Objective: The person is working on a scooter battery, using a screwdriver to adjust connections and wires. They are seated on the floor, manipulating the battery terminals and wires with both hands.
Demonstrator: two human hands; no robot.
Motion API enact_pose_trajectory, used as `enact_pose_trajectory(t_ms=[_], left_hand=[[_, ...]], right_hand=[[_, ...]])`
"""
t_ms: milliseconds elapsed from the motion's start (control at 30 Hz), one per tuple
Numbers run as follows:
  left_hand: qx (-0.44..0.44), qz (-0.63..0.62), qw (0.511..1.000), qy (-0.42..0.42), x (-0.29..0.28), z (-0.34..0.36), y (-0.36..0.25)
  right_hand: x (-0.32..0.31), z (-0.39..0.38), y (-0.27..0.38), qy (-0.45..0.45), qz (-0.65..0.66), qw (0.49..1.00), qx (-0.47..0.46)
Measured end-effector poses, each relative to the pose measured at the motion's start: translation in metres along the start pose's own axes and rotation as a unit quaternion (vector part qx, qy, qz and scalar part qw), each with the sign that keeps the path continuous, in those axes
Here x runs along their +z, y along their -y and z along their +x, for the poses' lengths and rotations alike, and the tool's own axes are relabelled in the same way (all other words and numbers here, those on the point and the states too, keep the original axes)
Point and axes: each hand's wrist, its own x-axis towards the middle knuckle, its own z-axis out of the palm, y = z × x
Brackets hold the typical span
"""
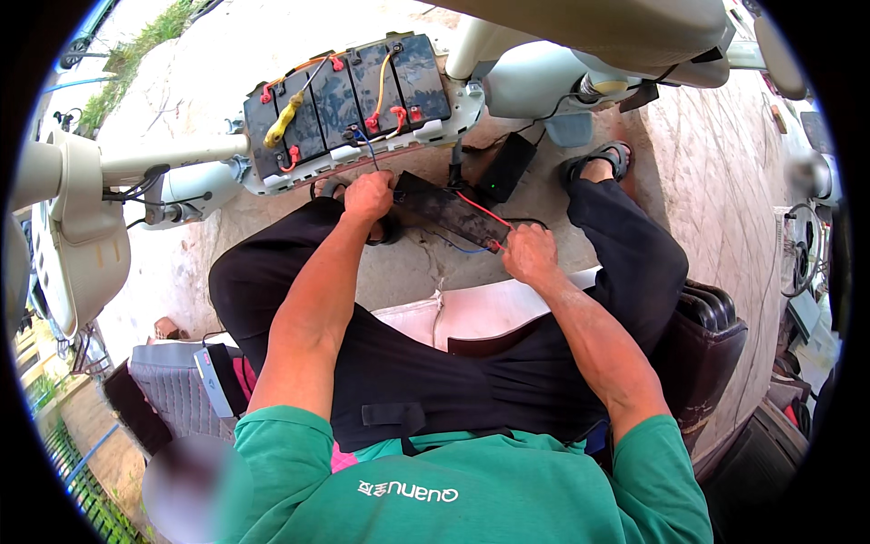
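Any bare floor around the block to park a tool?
Widest: floor right of the right sandal. Smaller patch between block and pale cushion. Crowded: battery tops, with screwdriver and wires, and the strip between block and black box.

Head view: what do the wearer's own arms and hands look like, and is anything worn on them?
The left hand and right hand are ungloved, and no watch shows. The forearms are uncovered; short green sleeves end above the elbows.

Bright daylight, strong fisheye distortion
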Motion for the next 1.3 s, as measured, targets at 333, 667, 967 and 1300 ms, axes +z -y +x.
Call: enact_pose_trajectory(t_ms=[333,667,967,1300], left_hand=[[-0.002,0.036,0.999,0.012,-0.005,-0.004,-0.008],[0.010,0.066,0.997,0.024,-0.005,-0.005,-0.010],[0.014,0.060,0.998,0.021,-0.006,-0.006,-0.011],[0.014,0.045,0.999,-0.002,-0.001,-0.004,-0.007]], right_hand=[[-0.002,0.001,0.000,0.007,0.002,1.000,0.000],[0.000,0.000,-0.001,-0.003,0.007,1.000,-0.006],[-0.001,0.001,-0.001,0.003,0.005,1.000,-0.007],[-0.006,0.000,0.001,0.009,0.001,1.000,-0.006]])
